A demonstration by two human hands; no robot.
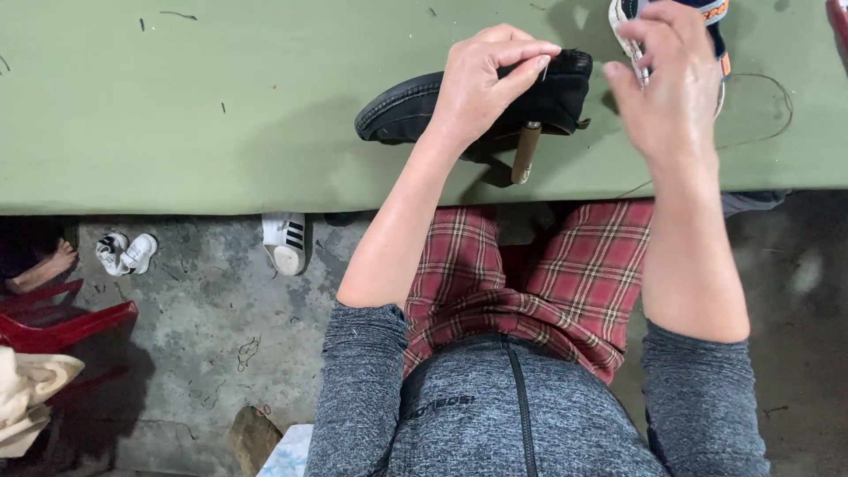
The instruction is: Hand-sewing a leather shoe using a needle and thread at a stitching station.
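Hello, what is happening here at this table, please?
A person sits at a green table and works on a black shoe lying on it. The left hand grips the shoe at its opening, fingers pinched. The right hand is raised beside it; what it pinches is too small to tell. A wooden-handled tool lies under the shoe.

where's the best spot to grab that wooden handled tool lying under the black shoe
Grip the wooden tool handle at its free lower end, coming from the table's near edge. That end pokes out bare towards the person, while the upper end is tucked under the black shoe and left hand.
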